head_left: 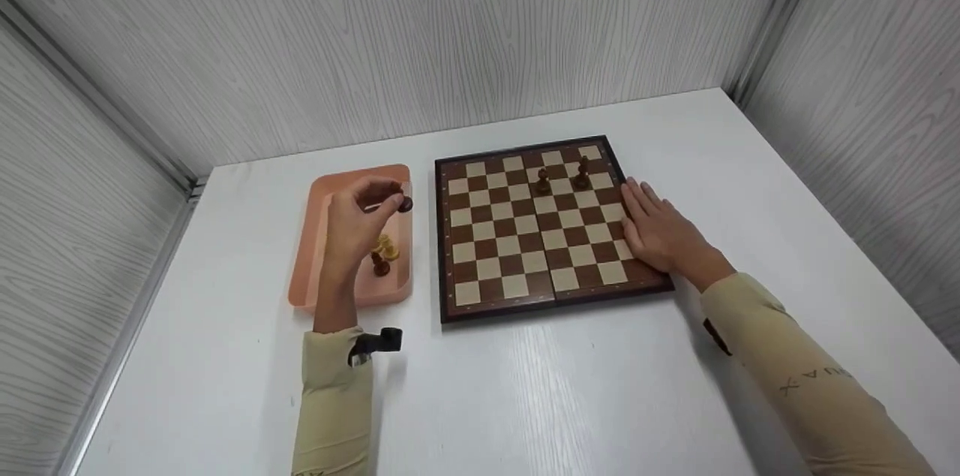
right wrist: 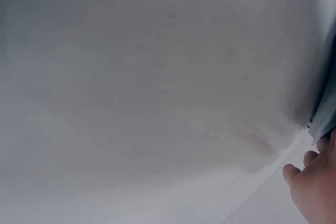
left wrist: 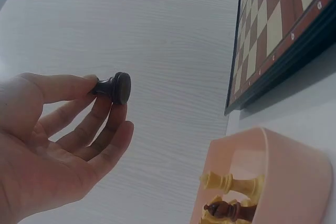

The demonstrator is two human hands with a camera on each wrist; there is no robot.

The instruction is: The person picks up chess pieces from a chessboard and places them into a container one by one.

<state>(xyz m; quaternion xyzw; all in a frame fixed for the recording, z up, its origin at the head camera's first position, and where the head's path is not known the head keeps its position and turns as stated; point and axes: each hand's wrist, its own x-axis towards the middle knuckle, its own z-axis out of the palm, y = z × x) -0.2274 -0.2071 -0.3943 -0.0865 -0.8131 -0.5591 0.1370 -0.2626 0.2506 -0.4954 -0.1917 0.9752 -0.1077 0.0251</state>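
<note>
My left hand [head_left: 354,228] is over the pink tray [head_left: 301,266] in the head view. Between thumb and fingertips it pinches a dark chess piece [left wrist: 122,88], tilted so its round base faces away from the palm. The fingers cover its top, so its kind is hidden. My right hand [head_left: 664,239] rests with extended fingers on the right edge of the chessboard [head_left: 495,305]. Two dark chess pieces, one [head_left: 543,182] left of the other [head_left: 582,176], stand near the board's far side.
Inside the tray lie light chess pieces [left wrist: 231,183] and a dark bishop [left wrist: 228,210]. The tray stands left of the board on a white table [head_left: 510,393]. Pale wood-grained panels [head_left: 480,33] enclose the back and sides.
</note>
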